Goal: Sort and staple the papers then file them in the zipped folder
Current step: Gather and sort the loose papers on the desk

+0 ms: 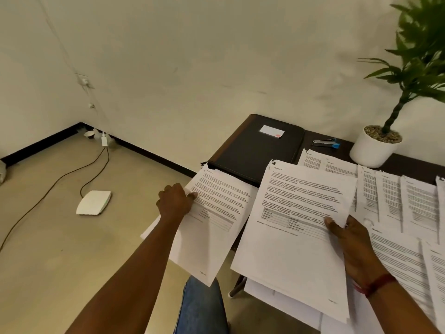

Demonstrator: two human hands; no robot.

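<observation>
We look down on a dark brown bench (409,165) set against a pale wall, and most of its right side is covered by loose white printed paper sheets (397,201) fanned out in overlapping rows. That spread tells us the sorting is at an early or middle stage: many pages lie unsorted, we see no stapled set that we can be sure of, and nothing has been filed.

At the back left of the bench lies the flat black zipped folder (252,150), closed, with a small white label (271,130) on its cover carrying a red mark; any writing on it is too small to read.

Our right hand (351,239) is clamped on a white printed page with a table near its middle (296,225), thumb on top at its right edge, held above the bench edge. Its heading seems to read "Section 2"; the body text is too blurred to read.

Our left hand (175,201) is closed on another white printed sheet (212,220), held out past the left end of the bench, over the floor. Its top corner looks torn.

Behind the sheets a small grey stapler with a blue end (327,142) rests untouched, just beside a white pot holding a green plant (373,150). Stapling and filing remain, in our judgement.
</observation>
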